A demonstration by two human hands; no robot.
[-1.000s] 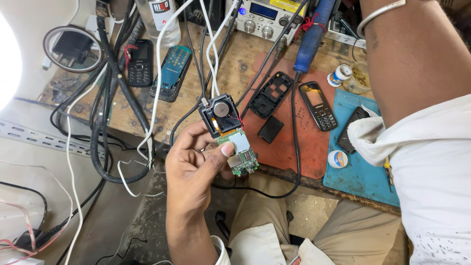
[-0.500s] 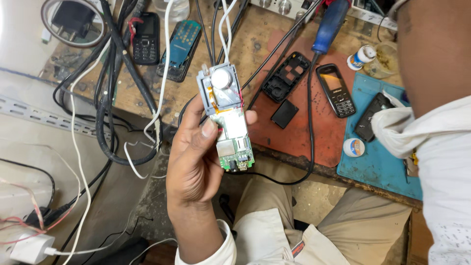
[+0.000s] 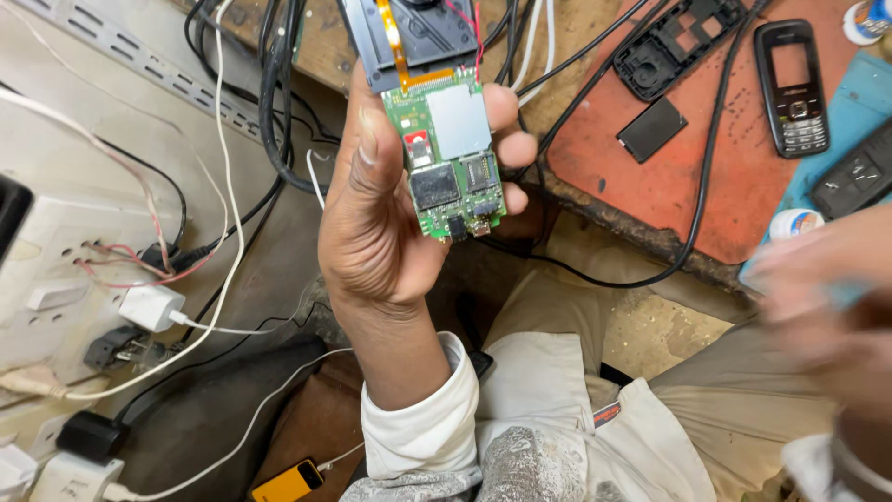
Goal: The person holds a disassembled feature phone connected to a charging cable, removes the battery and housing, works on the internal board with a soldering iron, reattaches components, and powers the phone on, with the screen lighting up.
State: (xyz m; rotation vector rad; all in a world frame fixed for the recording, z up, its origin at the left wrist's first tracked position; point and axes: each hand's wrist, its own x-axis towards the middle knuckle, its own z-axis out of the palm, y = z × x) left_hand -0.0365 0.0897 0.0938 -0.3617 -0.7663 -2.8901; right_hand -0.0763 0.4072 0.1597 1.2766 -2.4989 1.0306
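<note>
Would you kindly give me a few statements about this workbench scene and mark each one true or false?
1. The left hand holds a green circuit board. True.
2. The board lies flat on the orange mat. False: it is held up in the hand, off the mat.
3. A black phone lies on the mat with its keypad showing. True.
4. The right hand grips a screwdriver. False: it is blurred at the right edge, and no tool shows in it.
5. A white charger is plugged in at the left. True.
</note>
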